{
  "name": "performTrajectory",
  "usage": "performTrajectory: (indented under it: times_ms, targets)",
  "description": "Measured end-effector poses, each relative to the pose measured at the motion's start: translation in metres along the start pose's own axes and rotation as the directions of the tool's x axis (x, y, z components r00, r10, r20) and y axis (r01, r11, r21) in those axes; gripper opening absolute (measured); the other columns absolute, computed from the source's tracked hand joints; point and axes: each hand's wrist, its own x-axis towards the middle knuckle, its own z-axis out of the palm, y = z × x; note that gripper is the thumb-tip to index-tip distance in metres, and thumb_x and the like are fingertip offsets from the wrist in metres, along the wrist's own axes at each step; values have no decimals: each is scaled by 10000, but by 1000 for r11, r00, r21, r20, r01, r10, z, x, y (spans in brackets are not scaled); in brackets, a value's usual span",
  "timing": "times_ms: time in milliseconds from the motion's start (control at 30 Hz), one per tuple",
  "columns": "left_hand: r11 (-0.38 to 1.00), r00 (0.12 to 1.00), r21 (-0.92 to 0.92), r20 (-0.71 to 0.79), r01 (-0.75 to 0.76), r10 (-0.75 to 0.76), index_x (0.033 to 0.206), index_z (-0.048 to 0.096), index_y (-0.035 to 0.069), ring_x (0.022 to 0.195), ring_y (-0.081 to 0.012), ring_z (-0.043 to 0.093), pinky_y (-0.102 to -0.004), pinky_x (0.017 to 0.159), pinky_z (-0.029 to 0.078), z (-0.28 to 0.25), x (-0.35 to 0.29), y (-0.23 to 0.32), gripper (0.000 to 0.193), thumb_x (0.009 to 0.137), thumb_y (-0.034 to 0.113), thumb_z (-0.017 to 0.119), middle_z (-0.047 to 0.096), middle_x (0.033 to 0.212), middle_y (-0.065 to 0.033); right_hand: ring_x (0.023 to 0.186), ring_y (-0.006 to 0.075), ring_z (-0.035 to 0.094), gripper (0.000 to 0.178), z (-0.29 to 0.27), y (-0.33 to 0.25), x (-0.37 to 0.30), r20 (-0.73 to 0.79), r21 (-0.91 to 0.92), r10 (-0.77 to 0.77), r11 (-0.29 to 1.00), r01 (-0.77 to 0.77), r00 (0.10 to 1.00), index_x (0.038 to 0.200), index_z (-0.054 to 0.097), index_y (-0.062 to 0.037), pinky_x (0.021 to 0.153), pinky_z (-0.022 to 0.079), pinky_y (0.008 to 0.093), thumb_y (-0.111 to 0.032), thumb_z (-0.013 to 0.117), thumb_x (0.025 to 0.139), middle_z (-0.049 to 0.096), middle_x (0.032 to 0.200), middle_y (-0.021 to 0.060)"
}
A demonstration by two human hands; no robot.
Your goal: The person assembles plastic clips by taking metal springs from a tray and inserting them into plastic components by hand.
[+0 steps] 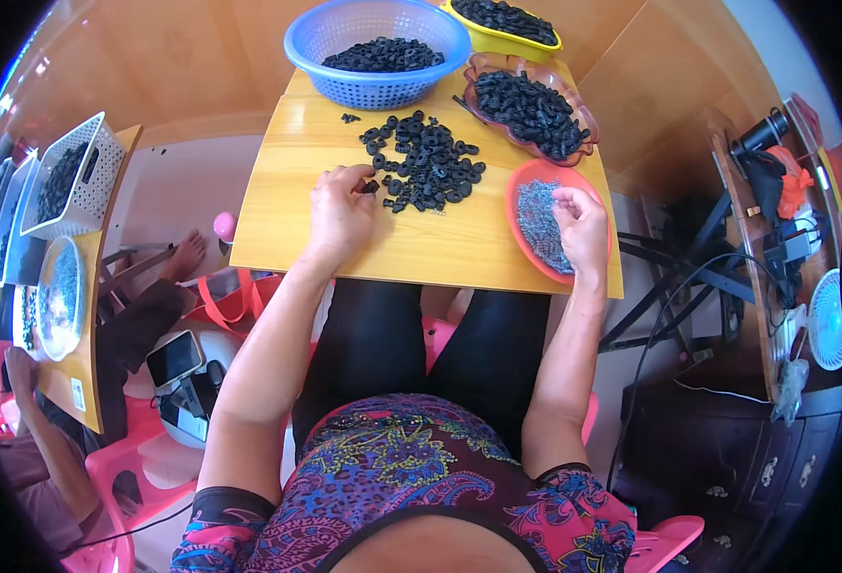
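A loose pile of small black plastic parts (431,158), several of them ring-like, lies on the yellow wooden table (283,210). At its near left side my left hand (342,208) is closed, with one small black plastic part (370,187) at its fingertips. My right hand (583,227) reaches over an orange-red oval dish (514,205) at the table's right edge. Tiny grey-blue metal pieces (538,215), too small to name, fill the dish. The right fingertips are pinched together just above them; what they hold, if anything, cannot be made out.
Along the far edge stand a blue basket (302,48), a yellow basket (497,43) and a brownish scalloped bowl (585,134), all with black parts. A co-worker's arm (53,430) shows at a left table with a white basket (106,158). A small fan (830,320) is at right.
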Motion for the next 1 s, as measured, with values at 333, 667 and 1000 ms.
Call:
performTrajectory:
  times_ms: [333, 667, 1000]
  targets:
    - [844, 979, -495, 101, 206, -179, 973, 613, -15, 696, -68, 517, -215, 667, 436, -18, -7, 6, 182, 792, -33, 605, 578, 768, -4, 672, 76, 554, 121, -9, -6, -4, 24, 318, 23, 948, -30, 999, 949, 619, 10, 592, 455, 193, 22, 594, 832, 611, 803, 41]
    - [719, 966, -645, 178, 258, -187, 990, 614, -25, 704, -50, 522, -196, 656, 432, -17, -8, 12, 171, 820, -33, 596, 592, 793, 10, 616, 64, 558, 148, 23, -53, -12, 96, 276, 55, 958, -80, 994, 967, 628, -7, 551, 454, 193, 16, 571, 832, 629, 762, 27]
    - [740, 948, -593, 208, 317, -239, 978, 627, -33, 719, -59, 537, -199, 668, 444, -26, -7, 17, 162, 818, -29, 605, 602, 801, -6, 693, 222, 635, 191, 86, -63, -24, 324, -193, -177, 949, 248, 929, 966, 634, 15, 638, 486, 309, -37, 637, 782, 648, 780, 146]
